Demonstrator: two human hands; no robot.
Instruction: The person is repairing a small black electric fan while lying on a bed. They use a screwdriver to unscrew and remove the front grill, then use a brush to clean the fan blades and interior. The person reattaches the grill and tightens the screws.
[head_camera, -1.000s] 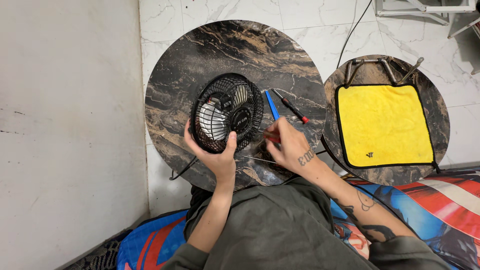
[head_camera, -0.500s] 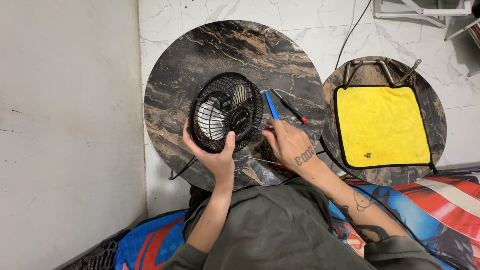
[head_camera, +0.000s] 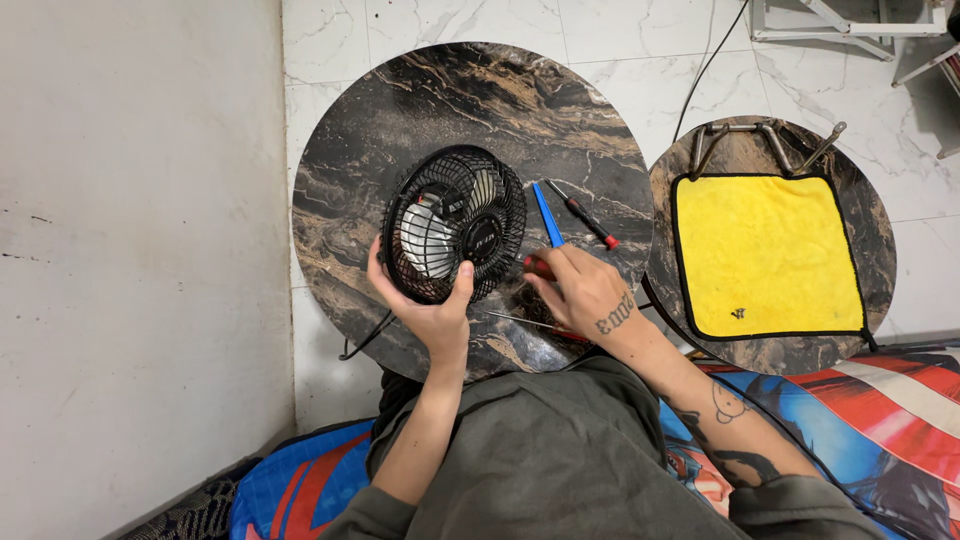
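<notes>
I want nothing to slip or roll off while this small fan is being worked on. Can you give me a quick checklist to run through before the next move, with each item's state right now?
1. Fan steadied: left hand grips the lower rim of the black fan: ok.
2. Tool in hand: right hand is closed around a red-handled tool beside the fan: ok.
3. Tool tip seated on a fastener: hidden by the fingers: cannot tell.
4. Spare tools within reach: blue tool and small screwdriver lie just beyond the right hand: ok.
5. Fan unplugged: the cord runs off the round table: cannot tell.
</notes>
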